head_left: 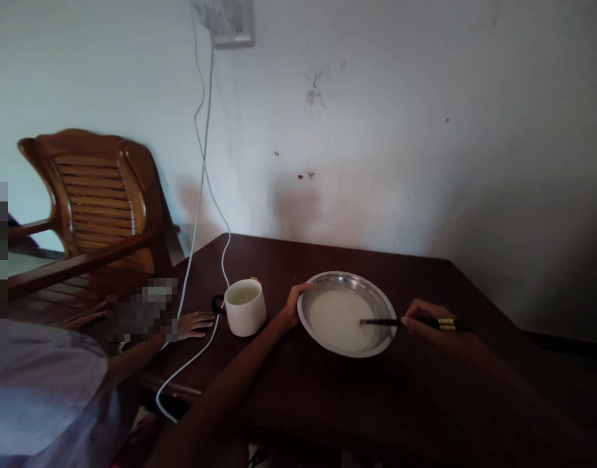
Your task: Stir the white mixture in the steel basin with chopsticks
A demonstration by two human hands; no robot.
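Observation:
A round steel bowl [356, 353] stands on the dark table, holding a pale, milky liquid or batter [335, 318]. My left hand [294, 302] grips the bowl's left rim, with the thumb along the edge. Between the fingers of my right hand [425, 316] is a pair of dark chopsticks [385, 322] with gold bands near the thick end. Their tips reach over the bowl's right rim and touch or dip into the mixture. To the left of the bowl is a white mug [247, 315] with a dark handle and some pale liquid inside.
Another person's hand [195, 324] rests on the table [289, 260] beside the mug's handle. A white cable [201, 195] runs from a wall socket [233, 26] down over the table, past the mug. A wooden armchair [98, 188] stands at left, and a wall rises behind the table.

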